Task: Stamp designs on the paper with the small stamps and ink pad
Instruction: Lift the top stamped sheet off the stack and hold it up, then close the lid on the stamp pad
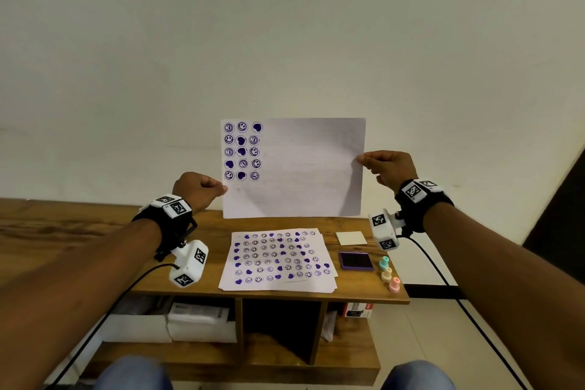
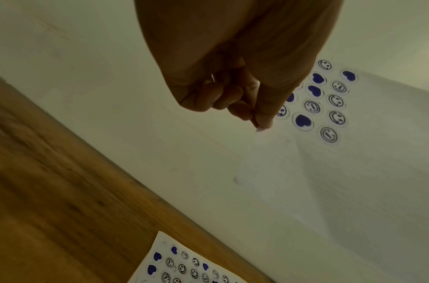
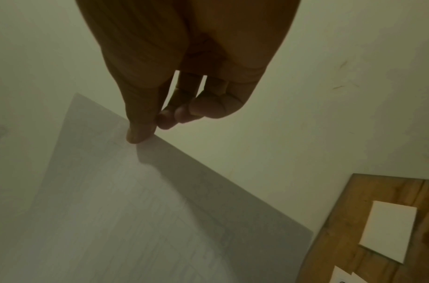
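Observation:
A white sheet of paper (image 1: 310,168) (image 2: 342,181) (image 3: 136,220) is held upright in the air above the table, with three columns of purple smiley and heart stamps at its upper left. My left hand (image 1: 201,188) (image 2: 257,118) pinches its left edge. My right hand (image 1: 384,166) (image 3: 145,130) pinches its right edge. On the table lies a stack of stamped sheets (image 1: 278,260) (image 2: 182,266). To its right sit a purple ink pad (image 1: 355,260) and three small stamps: teal (image 1: 384,262), cream (image 1: 386,274) and pink (image 1: 394,285).
A pale card (image 1: 350,237) (image 3: 390,229) lies behind the ink pad. The wooden table (image 1: 177,286) stands against a plain wall, with white boxes (image 1: 199,321) on the shelf under it. Cables hang from both wrists.

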Demonstrator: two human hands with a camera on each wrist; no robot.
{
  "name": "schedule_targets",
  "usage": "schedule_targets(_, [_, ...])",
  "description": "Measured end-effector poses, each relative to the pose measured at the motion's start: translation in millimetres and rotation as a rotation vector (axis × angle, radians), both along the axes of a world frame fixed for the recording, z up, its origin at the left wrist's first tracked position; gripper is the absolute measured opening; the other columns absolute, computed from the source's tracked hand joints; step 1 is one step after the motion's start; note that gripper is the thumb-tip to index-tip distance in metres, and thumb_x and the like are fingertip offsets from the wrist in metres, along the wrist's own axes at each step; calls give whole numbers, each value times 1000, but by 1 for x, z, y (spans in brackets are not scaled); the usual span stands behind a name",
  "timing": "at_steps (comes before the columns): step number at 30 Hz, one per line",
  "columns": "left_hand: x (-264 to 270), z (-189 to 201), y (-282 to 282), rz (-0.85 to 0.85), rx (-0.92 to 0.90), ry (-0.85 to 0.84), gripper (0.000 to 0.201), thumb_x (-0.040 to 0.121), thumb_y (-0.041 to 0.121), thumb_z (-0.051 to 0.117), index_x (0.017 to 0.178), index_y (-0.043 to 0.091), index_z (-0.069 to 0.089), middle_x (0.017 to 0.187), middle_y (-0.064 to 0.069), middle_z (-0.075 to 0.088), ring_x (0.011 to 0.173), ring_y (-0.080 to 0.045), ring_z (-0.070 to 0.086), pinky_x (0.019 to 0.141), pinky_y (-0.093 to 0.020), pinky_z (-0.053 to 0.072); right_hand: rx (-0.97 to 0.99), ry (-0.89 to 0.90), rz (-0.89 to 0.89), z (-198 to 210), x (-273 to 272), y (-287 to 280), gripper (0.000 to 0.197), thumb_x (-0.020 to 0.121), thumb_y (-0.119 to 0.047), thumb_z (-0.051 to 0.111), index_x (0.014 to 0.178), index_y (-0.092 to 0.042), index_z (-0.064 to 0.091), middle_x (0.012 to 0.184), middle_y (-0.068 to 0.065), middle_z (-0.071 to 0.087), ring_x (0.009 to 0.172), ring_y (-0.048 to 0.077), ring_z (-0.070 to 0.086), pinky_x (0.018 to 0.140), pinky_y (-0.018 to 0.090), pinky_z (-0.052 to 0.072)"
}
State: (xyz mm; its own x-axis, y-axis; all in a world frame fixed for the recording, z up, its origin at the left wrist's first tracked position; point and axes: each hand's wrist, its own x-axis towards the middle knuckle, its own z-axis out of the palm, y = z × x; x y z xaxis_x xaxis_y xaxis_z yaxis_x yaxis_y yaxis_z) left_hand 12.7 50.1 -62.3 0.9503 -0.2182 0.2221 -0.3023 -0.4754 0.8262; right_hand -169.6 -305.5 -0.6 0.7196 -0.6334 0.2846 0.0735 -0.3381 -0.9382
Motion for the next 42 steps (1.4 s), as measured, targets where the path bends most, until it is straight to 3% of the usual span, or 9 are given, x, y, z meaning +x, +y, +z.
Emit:
schedule_targets(11, [-4,-22,-9,-14,28,43,17,79,25,78,90,12,76,87,-3,71,84,-17,63,79,-26,44,-25,41,-71,-38,11,-10,18,82,-22,81,93,-8,77,72,-1,66,63,11,53,49,16,42])
schedule_targets(16, [1,-43,-10,-51,41,152,10,76,22,81,74,18,72,77,2,69,81,-18,63,82,-27,48,-48,167,-120,-66,24,-19,12,80,-27,83,80,-16,78,70,5,68,66,17,60,65,30,48])
schedule_targets(18, [4,-56,-10,-91,64,220,12,76,19,81,70,19,70,74,2,68,75,-18,62,74,-25,47,-45,224,-130,-80,31,-21,13,79,-28,84,72,-20,75,69,3,69,66,17,61,68,30,48])
schedule_targets(23, [18,-104,-11,-96,170,385,10,80,17,77,77,10,71,60,-4,63,48,-11,51,37,-13,35,-5,413,-139,-121,52,-20,19,76,-23,86,64,-22,72,74,2,72,70,20,64,72,32,56])
schedule_targets(26, [35,-145,-11,-63,206,511,11,80,17,76,77,11,68,57,-3,60,42,-6,49,36,-13,33,-5,510,-147,-158,69,-23,22,74,-20,86,60,-20,70,67,2,69,64,20,64,75,33,57])
schedule_targets(29, [50,-184,-9,-54,231,637,11,82,19,75,76,12,68,52,-3,57,37,-9,43,37,-13,30,-43,663,-122,-194,86,-24,31,75,-28,86,56,-17,64,66,4,67,65,26,64,68,35,57])
schedule_targets(34, [67,-224,-10,-28,295,730,13,77,24,77,80,13,73,77,-8,70,63,-15,54,49,-17,36,-71,845,-77,-234,115,-24,29,79,-30,84,78,-6,67,75,8,66,68,26,59,61,29,45])
schedule_targets(38, [78,-223,-12,-34,300,789,19,76,19,79,90,9,71,81,-11,70,53,-12,53,44,-15,38,-112,939,-65,-253,130,-25,32,78,-28,84,94,-6,68,88,8,69,77,25,63,64,27,47])
schedule_targets(42, [78,-222,-14,-49,313,762,15,77,17,79,88,10,71,82,-9,72,54,-9,59,48,-17,43,-138,983,-107,-261,138,-23,42,73,-27,88,100,0,71,95,13,75,88,30,71,68,30,50])
